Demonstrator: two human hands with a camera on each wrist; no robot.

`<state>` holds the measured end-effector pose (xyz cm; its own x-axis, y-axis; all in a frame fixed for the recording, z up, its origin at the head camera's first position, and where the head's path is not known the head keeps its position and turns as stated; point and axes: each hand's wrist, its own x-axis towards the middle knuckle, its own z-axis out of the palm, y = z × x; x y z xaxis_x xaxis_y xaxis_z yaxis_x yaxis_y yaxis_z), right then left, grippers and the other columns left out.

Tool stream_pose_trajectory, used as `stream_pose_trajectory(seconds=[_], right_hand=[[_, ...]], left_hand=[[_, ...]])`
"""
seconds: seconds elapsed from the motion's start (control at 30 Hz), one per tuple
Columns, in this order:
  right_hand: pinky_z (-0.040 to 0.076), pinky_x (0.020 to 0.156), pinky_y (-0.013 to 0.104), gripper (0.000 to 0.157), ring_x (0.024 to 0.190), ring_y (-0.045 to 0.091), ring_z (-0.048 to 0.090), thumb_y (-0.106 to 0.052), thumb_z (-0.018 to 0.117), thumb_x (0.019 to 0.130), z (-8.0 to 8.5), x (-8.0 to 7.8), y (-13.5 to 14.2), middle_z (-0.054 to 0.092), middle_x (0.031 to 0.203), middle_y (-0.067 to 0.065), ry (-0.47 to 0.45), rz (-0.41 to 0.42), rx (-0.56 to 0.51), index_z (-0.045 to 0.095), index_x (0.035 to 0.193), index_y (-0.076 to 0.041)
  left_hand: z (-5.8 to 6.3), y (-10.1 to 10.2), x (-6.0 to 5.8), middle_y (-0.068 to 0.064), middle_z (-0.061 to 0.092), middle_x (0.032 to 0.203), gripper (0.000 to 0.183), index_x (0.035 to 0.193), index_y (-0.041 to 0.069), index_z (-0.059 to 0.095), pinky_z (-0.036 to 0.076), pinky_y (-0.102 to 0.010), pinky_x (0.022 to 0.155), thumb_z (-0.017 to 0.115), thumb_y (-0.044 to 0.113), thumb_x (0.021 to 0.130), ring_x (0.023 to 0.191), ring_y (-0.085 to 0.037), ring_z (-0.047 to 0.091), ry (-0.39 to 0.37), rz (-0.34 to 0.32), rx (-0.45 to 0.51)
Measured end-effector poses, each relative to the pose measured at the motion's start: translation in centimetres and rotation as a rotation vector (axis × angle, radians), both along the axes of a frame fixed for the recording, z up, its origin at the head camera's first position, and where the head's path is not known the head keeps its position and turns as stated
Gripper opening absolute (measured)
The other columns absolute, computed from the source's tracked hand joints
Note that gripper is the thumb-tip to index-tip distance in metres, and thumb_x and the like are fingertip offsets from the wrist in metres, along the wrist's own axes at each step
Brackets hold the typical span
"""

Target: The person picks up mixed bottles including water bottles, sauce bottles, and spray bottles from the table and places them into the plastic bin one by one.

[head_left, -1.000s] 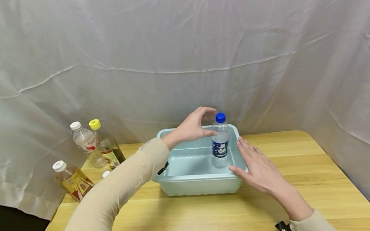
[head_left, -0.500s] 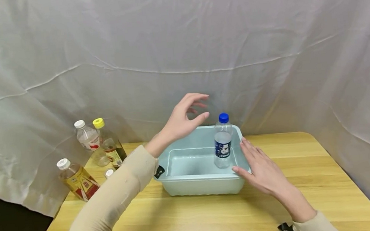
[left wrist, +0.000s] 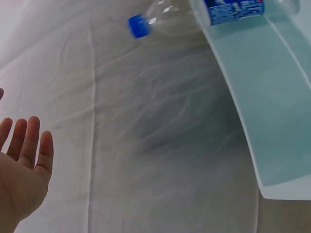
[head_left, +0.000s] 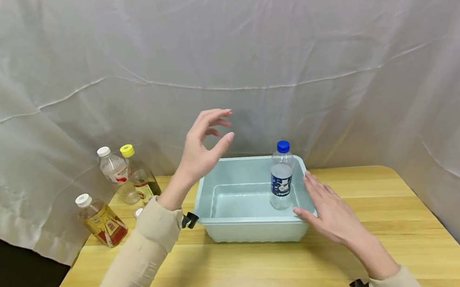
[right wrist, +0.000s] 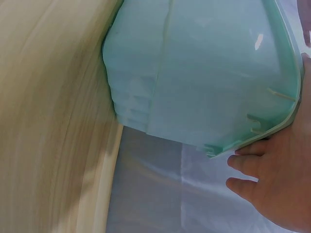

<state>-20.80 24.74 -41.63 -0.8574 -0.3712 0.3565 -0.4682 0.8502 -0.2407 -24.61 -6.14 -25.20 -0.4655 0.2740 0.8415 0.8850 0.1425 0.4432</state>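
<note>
A clear plastic bottle (head_left: 281, 180) with a blue cap and dark blue label stands upright inside the light blue plastic bin (head_left: 260, 230), near its right wall. My left hand (head_left: 202, 147) is raised over the bin's back left side, fingers loosely curved, holding nothing; the left wrist view also shows that hand (left wrist: 24, 170) apart from the bottle (left wrist: 235, 10). On the bin's right rim rests my right hand (head_left: 333, 211), its fingers straight along the edge. From the right wrist, the hand (right wrist: 277, 170) shows against the outside of the bin (right wrist: 209, 73).
Left on the wooden table (head_left: 244, 277) stand a white-capped clear bottle (head_left: 116, 172), a yellow-capped bottle (head_left: 143, 178) and a white-capped bottle with a yellow and red label (head_left: 103, 224). A small white cap (head_left: 138, 212) shows beside my left sleeve. A grey curtain (head_left: 245, 43) hangs behind.
My left hand has moved away from the blue-capped bottle, up and to the left. The bottle stays standing in the bin, and my right hand keeps its place on the rim.
</note>
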Motion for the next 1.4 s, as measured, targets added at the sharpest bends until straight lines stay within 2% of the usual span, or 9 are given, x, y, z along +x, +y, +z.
stream_pose_trajectory(seconds=[0.23,0.43,0.57,0.7,0.83,1.03,1.1,1.23,1.4], right_hand=[[0.018,0.115,0.046,0.082,0.144,0.027,0.016,-0.055,0.048,0.093,0.1,0.1,0.2,0.009,0.158,0.007,-0.002,-0.009,0.004,0.02,0.15,-0.003],[0.018,0.115,0.047,0.082,0.143,0.029,0.017,-0.054,0.048,0.094,0.1,0.3,0.4,0.009,0.158,0.008,0.0,0.0,0.01,0.019,0.15,-0.002],[0.016,0.116,0.046,0.082,0.144,0.029,0.017,-0.053,0.048,0.094,0.1,0.5,0.6,0.008,0.158,0.008,-0.001,-0.002,0.01,0.017,0.151,-0.003],[0.016,0.116,0.046,0.082,0.144,0.029,0.016,-0.053,0.048,0.094,0.1,0.7,0.7,0.007,0.158,0.007,-0.003,-0.005,0.01,0.018,0.15,-0.002],[0.016,0.116,0.047,0.082,0.144,0.029,0.016,-0.053,0.048,0.094,0.2,0.9,0.9,0.008,0.158,0.008,-0.001,-0.005,0.011,0.018,0.15,-0.001],[0.014,0.117,0.043,0.081,0.144,0.028,0.016,-0.052,0.048,0.094,0.2,1.0,1.0,0.008,0.158,0.007,0.007,-0.013,0.01,0.017,0.151,-0.003],[0.014,0.117,0.043,0.081,0.144,0.027,0.016,-0.053,0.049,0.094,0.2,1.0,1.0,0.008,0.158,0.006,0.01,-0.013,0.008,0.018,0.151,-0.004],[0.017,0.116,0.045,0.081,0.144,0.028,0.017,-0.053,0.049,0.093,0.1,0.9,0.8,0.009,0.158,0.006,0.02,-0.006,0.01,0.019,0.151,-0.003],[0.018,0.115,0.047,0.082,0.144,0.027,0.016,-0.054,0.049,0.093,0.1,0.8,0.5,0.009,0.158,0.006,0.011,-0.005,0.013,0.019,0.15,-0.003]], left_hand=[[-0.7,-1.6,1.1,-0.026,0.054,0.117,0.041,0.12,-0.011,0.055,0.047,-0.038,0.076,0.064,-0.009,0.08,0.098,-0.039,0.056,0.081,0.082,0.063],[-2.4,-2.5,2.0,-0.028,0.055,0.114,0.04,0.116,-0.013,0.056,0.047,-0.033,0.073,0.065,-0.009,0.077,0.093,-0.038,0.056,0.139,0.192,0.103],[-3.7,-3.1,2.5,-0.029,0.055,0.113,0.04,0.114,-0.014,0.057,0.046,-0.031,0.073,0.065,-0.011,0.076,0.093,-0.035,0.057,0.148,0.266,0.15],[-5.1,-3.8,2.9,-0.029,0.054,0.114,0.039,0.115,-0.013,0.058,0.046,-0.031,0.074,0.064,-0.011,0.077,0.095,-0.028,0.057,0.117,0.325,0.19],[-6.6,-4.5,3.2,-0.029,0.054,0.114,0.038,0.116,-0.012,0.058,0.046,-0.03,0.076,0.064,-0.012,0.078,0.097,-0.029,0.056,0.062,0.371,0.221],[-9.1,-6.5,3.7,-0.025,0.053,0.118,0.04,0.12,-0.007,0.058,0.045,-0.024,0.079,0.064,-0.011,0.081,0.102,-0.017,0.054,-0.013,0.473,0.248],[-9.9,-7.3,4.0,-0.025,0.053,0.118,0.04,0.121,-0.006,0.058,0.045,-0.021,0.079,0.063,-0.011,0.082,0.101,-0.019,0.054,-0.028,0.512,0.261],[-11.4,-8.9,4.8,-0.026,0.053,0.117,0.038,0.12,-0.009,0.057,0.047,-0.019,0.077,0.062,-0.011,0.082,0.098,-0.031,0.054,-0.054,0.583,0.306],[-13.4,-10.6,5.4,-0.026,0.053,0.117,0.038,0.12,-0.008,0.058,0.047,-0.02,0.077,0.063,-0.01,0.082,0.1,-0.029,0.055,-0.098,0.665,0.363]])
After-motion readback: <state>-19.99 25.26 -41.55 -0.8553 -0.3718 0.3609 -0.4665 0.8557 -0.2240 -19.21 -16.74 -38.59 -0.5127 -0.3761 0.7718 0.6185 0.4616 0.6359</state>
